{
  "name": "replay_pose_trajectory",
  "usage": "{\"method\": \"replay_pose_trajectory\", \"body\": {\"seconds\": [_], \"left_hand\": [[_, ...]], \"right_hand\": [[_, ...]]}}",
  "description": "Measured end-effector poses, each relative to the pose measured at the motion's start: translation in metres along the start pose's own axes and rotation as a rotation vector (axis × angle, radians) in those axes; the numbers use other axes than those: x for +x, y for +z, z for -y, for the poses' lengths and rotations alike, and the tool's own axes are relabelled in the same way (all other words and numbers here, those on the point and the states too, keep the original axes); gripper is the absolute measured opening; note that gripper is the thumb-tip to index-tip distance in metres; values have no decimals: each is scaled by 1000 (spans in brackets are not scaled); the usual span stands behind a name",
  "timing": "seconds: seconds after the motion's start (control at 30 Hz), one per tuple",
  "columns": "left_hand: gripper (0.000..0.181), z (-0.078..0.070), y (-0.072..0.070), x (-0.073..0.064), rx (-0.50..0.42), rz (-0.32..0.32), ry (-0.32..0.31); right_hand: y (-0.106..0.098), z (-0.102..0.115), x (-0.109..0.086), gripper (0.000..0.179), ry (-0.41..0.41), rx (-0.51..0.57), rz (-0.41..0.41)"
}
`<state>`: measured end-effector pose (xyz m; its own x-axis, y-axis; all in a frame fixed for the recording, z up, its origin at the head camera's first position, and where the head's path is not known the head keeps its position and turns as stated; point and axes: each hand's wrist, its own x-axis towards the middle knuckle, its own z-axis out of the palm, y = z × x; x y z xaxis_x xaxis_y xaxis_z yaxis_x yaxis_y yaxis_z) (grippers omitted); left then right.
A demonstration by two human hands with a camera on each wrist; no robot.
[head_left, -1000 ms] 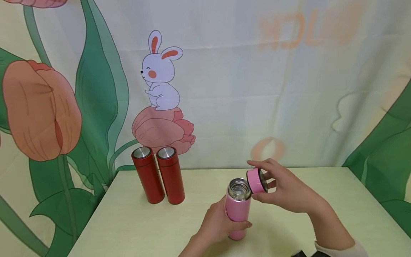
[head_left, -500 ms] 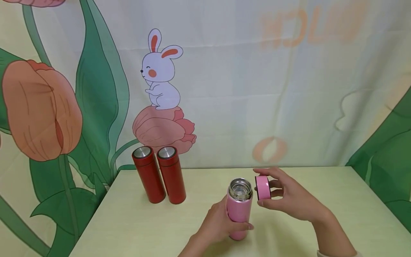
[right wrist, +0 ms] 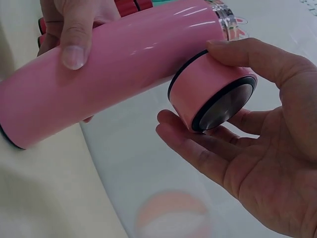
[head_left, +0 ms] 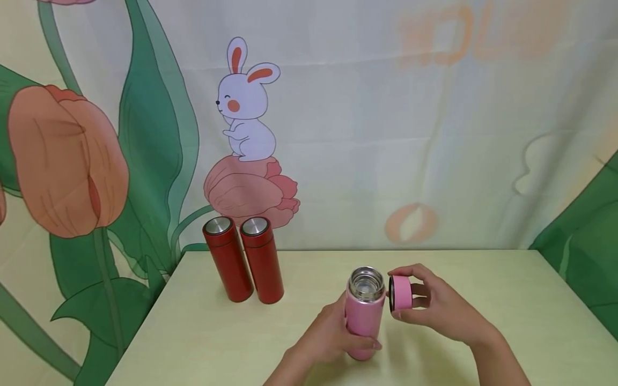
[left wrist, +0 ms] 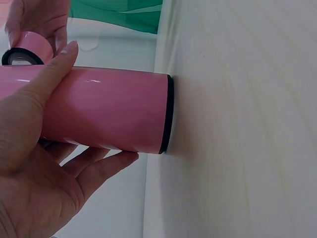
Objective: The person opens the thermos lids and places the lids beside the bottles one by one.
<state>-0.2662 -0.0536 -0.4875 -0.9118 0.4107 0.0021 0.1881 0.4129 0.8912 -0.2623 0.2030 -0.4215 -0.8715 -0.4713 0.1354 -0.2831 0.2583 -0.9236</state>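
A pink thermos bottle (head_left: 363,321) stands on the table with its steel mouth uncovered. My left hand (head_left: 335,332) grips its body, thumb on one side and fingers on the other, as the left wrist view also shows. Just right of the bottle's mouth, my right hand (head_left: 436,305) holds the pink lid (head_left: 402,293) between thumb and fingers. The lid is turned on its side, its black-edged opening toward the bottle. In the right wrist view the lid's steel top (right wrist: 227,106) faces the palm.
Two red thermos bottles (head_left: 229,262) with steel-topped lids stand side by side at the back left of the pale table (head_left: 203,343). Behind the table hangs a cloth backdrop (head_left: 347,134) printed with tulips and a rabbit.
My right hand has moved the lid a little right and down, away from the bottle's mouth, and turned its opening toward the bottle. The left hand keeps its grip on the bottle.
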Motion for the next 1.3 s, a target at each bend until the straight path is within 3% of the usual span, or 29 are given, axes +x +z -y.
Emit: {"method": "replay_pose_trajectory", "body": {"seconds": [0.23, 0.6, 0.9, 1.3], "left_hand": [[88, 2, -3, 1, 12, 32, -3], [86, 3, -4, 1, 24, 53, 1], [86, 4, -5, 1, 41, 53, 8], [85, 7, -4, 1, 39, 57, 8]], "right_hand": [[3, -12, 0, 61, -3, -7, 7], [3, -23, -1, 61, 32, -174, -8], [3, -28, 1, 60, -1, -278, 14], [1, -31, -2, 61, 65, -340, 37]]}}
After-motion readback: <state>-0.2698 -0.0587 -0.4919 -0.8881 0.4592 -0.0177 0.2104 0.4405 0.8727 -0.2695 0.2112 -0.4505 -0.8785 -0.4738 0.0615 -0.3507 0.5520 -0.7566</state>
